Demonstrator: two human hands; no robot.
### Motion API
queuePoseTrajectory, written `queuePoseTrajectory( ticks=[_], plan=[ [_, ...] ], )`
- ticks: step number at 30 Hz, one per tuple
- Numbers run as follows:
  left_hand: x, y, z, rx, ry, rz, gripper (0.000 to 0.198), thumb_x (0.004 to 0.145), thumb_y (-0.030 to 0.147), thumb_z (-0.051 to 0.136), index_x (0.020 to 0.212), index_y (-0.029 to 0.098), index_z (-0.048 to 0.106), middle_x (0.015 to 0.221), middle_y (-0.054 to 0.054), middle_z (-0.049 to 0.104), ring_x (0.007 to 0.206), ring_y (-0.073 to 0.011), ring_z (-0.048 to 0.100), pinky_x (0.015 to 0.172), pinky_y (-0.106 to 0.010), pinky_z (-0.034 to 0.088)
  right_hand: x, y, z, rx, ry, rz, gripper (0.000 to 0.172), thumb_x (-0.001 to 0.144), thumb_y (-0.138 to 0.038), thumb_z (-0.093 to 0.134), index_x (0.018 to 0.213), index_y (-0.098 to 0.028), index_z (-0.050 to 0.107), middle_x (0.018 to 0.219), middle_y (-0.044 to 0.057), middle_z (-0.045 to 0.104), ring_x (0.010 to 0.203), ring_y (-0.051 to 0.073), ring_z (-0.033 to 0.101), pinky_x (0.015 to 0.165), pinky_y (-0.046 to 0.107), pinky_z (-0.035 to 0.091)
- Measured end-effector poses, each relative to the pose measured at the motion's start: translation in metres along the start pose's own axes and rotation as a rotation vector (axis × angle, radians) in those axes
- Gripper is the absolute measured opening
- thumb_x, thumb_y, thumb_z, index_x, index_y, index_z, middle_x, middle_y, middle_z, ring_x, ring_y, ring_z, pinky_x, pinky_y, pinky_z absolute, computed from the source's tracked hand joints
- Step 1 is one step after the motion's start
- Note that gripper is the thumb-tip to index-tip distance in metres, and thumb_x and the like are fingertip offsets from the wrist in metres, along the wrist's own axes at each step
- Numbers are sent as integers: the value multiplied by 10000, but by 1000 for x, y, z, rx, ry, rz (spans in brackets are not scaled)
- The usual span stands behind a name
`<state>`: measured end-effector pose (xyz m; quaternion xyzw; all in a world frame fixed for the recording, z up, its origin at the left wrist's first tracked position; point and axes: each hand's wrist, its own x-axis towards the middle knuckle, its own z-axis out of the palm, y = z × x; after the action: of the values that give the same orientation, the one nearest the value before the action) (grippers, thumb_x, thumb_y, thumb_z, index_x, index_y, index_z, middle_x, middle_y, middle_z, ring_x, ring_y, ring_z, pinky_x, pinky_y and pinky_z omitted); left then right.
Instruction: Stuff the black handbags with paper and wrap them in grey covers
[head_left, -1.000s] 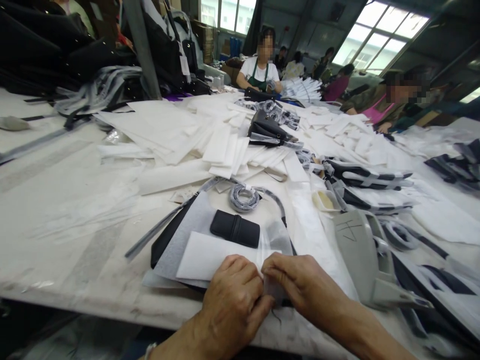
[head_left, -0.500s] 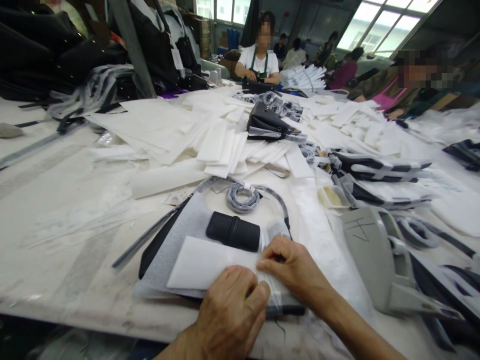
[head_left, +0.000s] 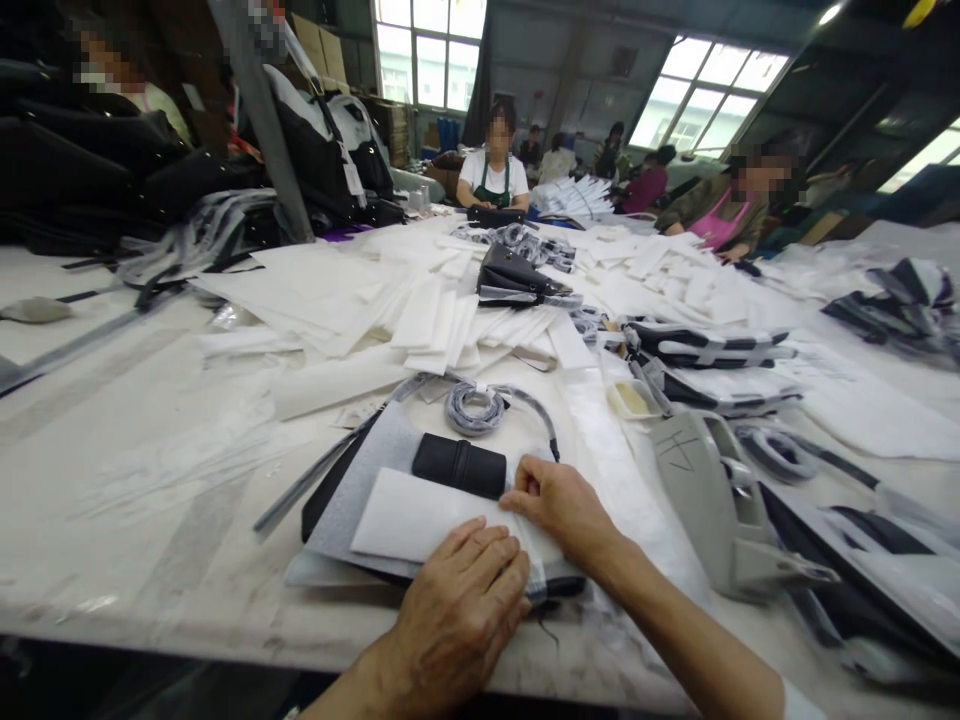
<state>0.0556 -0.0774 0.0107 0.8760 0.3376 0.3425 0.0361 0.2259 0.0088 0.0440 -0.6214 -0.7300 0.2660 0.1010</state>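
Observation:
My left hand (head_left: 457, 600) lies on the near edge of a white foam sheet (head_left: 424, 520), its fingers flat and curled toward a clear plastic film (head_left: 544, 570). My right hand (head_left: 551, 505) is at the sheet's right corner, pinching the film's edge between its fingers. Beyond the sheet sits a black leather pouch (head_left: 459, 466) on a grey felt sheet (head_left: 367, 470). A black bag panel (head_left: 322, 515) shows beneath the felt on the left. A coiled strap in plastic wrap (head_left: 474, 408) lies farther from my hands. The film's lower part is hidden by my left hand.
Stacks of white foam sheets (head_left: 420, 325) spread across the table, with a black handbag (head_left: 510, 275) among them. To the right are a grey plastic template (head_left: 709, 500) and wrapped black-and-white bags (head_left: 709, 345). Co-workers (head_left: 491, 170) sit across the table.
My right hand has moved left and up onto the sheet's corner, and my left hand has slid lower. The whole scene has shifted in view as my head moved back.

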Motion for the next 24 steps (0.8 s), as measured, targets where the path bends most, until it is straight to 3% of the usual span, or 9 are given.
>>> queuePoseTrajectory(
  ticks=[3,6,10,13,16,18,21,24],
  plan=[
    [-1,-2,1,-19,-24,-4,242,995,215,465,1191,162,596,1129,-61,689,1082,-233,631,1021,-426,502,-4,0,-6,-45,102,-10,149,804,-263,713,726,-218,595,654,-33,626,625,146,549,590,261,328],
    [-1,-2,0,-19,-24,-12,234,988,212,472,1188,179,590,1120,-55,693,1058,-231,645,1002,-429,518,-28,13,-30,73,269,-61,163,850,-353,646,749,-225,633,687,-13,660,645,162,591,630,268,403],
    [0,-1,-3,-14,26,20,226,1001,208,439,1161,195,599,1072,-48,704,1013,-215,664,980,-402,526,-79,61,-86,143,617,133,358,786,-578,625,799,-228,697,720,21,704,643,203,632,625,296,465],
    [2,-4,-3,25,117,62,253,1023,204,391,1134,199,618,1043,-36,712,975,-196,673,953,-366,522,-114,109,-124,117,770,315,450,726,-631,602,851,-217,724,766,43,730,718,247,666,671,324,493],
    [4,-10,-2,71,196,114,284,1043,225,364,1117,204,637,1020,-20,719,936,-175,678,929,-326,509,-128,152,-141,146,713,414,450,675,-614,600,822,-211,736,853,54,751,860,274,674,765,337,492],
    [5,-13,-1,101,209,152,289,1050,246,366,1120,209,643,1022,-14,722,931,-162,680,928,-302,502,-127,172,-139,275,583,441,444,635,-620,609,730,-199,714,775,49,728,800,255,660,716,325,484],
    [5,-16,-1,137,217,193,277,1052,279,388,1125,221,648,1028,-8,726,919,-144,683,934,-271,502,-117,187,-128,431,452,455,459,613,-637,622,602,-180,648,553,10,597,565,182,554,557,291,408],
    [5,-16,-1,147,238,194,279,1056,301,390,1125,234,652,1029,1,732,919,-145,688,925,-265,508,-109,186,-121,496,457,444,445,634,-609,641,631,-165,649,540,-9,565,527,142,497,547,268,370]
  ],
)
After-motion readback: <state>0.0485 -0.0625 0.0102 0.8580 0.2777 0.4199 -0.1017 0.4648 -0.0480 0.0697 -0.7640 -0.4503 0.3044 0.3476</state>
